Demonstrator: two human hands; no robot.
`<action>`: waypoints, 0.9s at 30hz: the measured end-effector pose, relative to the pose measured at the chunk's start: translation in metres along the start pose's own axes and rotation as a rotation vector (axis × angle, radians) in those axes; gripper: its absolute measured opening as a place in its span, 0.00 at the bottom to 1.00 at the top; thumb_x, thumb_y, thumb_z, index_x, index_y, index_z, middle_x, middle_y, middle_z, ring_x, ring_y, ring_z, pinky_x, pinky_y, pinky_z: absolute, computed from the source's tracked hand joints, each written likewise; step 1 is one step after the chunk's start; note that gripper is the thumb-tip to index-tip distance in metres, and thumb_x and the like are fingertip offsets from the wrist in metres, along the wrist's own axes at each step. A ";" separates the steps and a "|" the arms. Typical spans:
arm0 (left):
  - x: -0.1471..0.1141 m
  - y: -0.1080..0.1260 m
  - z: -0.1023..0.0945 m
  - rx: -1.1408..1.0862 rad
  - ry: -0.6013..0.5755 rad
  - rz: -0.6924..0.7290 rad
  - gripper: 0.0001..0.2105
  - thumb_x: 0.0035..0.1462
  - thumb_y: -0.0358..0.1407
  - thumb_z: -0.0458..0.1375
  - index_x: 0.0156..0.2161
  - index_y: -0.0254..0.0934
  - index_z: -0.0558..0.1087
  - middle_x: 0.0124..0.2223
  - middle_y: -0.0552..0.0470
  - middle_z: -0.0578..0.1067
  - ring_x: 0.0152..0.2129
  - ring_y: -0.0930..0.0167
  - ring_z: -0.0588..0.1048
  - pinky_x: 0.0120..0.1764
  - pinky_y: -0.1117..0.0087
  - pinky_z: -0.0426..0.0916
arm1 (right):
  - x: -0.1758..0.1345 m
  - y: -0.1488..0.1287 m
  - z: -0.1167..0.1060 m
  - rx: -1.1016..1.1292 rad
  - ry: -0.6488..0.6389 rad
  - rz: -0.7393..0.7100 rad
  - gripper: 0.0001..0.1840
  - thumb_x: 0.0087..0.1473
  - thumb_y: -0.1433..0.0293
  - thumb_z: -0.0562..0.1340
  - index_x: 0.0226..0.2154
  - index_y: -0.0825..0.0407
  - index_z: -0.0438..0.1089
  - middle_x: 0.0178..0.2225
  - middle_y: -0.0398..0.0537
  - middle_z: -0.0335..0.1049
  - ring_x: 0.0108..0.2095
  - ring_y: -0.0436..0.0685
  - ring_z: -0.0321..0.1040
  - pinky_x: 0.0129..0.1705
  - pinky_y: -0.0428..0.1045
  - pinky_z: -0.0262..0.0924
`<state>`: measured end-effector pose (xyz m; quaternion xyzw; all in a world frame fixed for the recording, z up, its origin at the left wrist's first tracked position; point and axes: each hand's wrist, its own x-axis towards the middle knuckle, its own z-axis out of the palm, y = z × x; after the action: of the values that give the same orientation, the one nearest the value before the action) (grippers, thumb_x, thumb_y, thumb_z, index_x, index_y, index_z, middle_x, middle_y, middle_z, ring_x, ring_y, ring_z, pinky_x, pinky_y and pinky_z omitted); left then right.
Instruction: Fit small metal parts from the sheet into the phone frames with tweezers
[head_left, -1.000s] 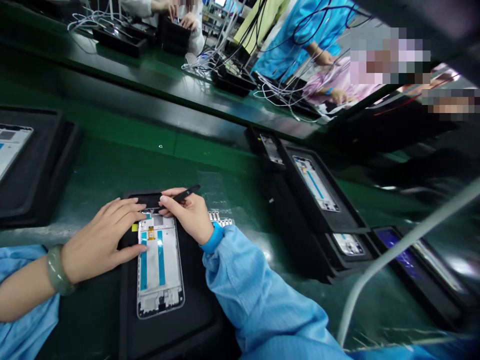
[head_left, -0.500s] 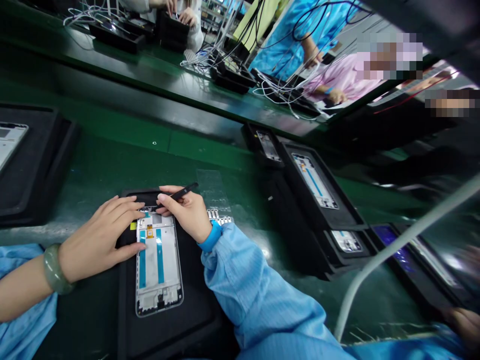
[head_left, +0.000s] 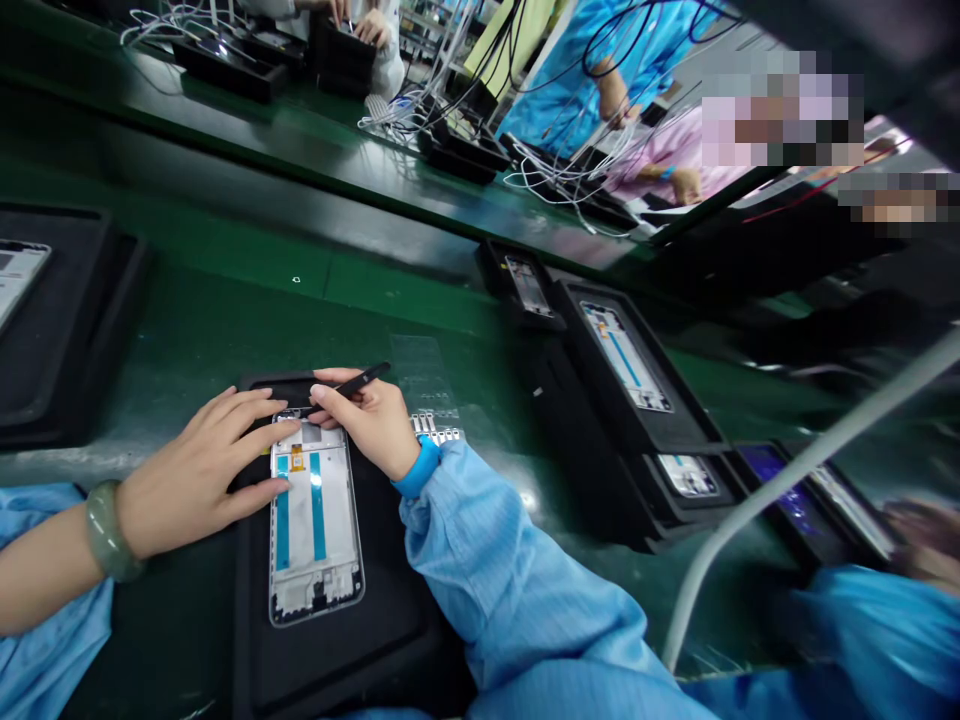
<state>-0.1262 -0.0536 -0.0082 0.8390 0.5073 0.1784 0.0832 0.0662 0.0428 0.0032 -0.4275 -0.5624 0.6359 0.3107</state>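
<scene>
Two hands on one part, head view. Versus half a second ago: left hand (head_left: 187,478) has its index finger farther onto the part's upper left, now covering the small blue patch there and most of the yellow tag (head_left: 266,450). Right hand (head_left: 373,420) in about the same pose. Picture content sits slightly left and up. At lower right a co-worker's blue sleeve (head_left: 885,620) now shows, with a hand (head_left: 926,540) higher than before.

Grip: right thumb and index pinch a black pen-like tool (head_left: 367,377), slanted over the part's top edge. Left fingers spread, index and thumb on the part's left side.

Part: silver-rimmed phone frame (head_left: 337,510), lying flat on a black tray (head_left: 397,620). Pale inner plate, two long teal strips (head_left: 319,510), orange piece (head_left: 298,458) near the top, dark fittings at the bottom end.

Hard to see: tool's working tip is lost by the fingers, contact can't be confirmed. Second phone frame (head_left: 19,275) cut off at left edge. Co-worker's hand blurred.
</scene>
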 end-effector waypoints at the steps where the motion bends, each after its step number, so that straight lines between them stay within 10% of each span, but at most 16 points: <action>1: 0.000 0.001 0.000 0.016 0.003 0.004 0.24 0.60 0.48 0.52 0.60 0.45 0.62 0.59 0.46 0.66 0.60 0.58 0.61 0.60 0.46 0.56 | 0.000 0.000 0.000 -0.028 -0.006 -0.017 0.19 0.48 0.61 0.66 0.42 0.53 0.73 0.26 0.42 0.74 0.28 0.53 0.76 0.32 0.48 0.73; 8: 0.005 0.021 -0.004 0.191 0.021 -0.024 0.22 0.62 0.45 0.49 0.57 0.38 0.67 0.55 0.40 0.70 0.58 0.54 0.64 0.59 0.42 0.53 | -0.007 -0.005 -0.004 -0.458 -0.068 -0.461 0.10 0.52 0.63 0.64 0.36 0.49 0.76 0.40 0.47 0.77 0.41 0.56 0.75 0.49 0.52 0.68; 16: 0.007 0.035 -0.003 0.190 0.034 -0.100 0.21 0.61 0.43 0.50 0.55 0.36 0.69 0.56 0.38 0.70 0.59 0.52 0.63 0.59 0.40 0.52 | 0.008 -0.007 -0.007 0.017 -0.027 -0.217 0.19 0.50 0.56 0.65 0.41 0.49 0.68 0.36 0.44 0.73 0.36 0.52 0.74 0.43 0.51 0.71; 27: 0.004 0.033 0.004 0.219 0.039 -0.124 0.22 0.62 0.44 0.48 0.58 0.36 0.66 0.58 0.37 0.68 0.58 0.52 0.62 0.58 0.39 0.53 | 0.014 0.006 -0.007 -0.178 -0.108 -0.267 0.15 0.55 0.61 0.61 0.44 0.49 0.66 0.34 0.44 0.71 0.35 0.52 0.74 0.40 0.51 0.70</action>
<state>-0.0953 -0.0657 -0.0007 0.8065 0.5761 0.1327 -0.0081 0.0667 0.0567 -0.0048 -0.3401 -0.6842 0.5586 0.3227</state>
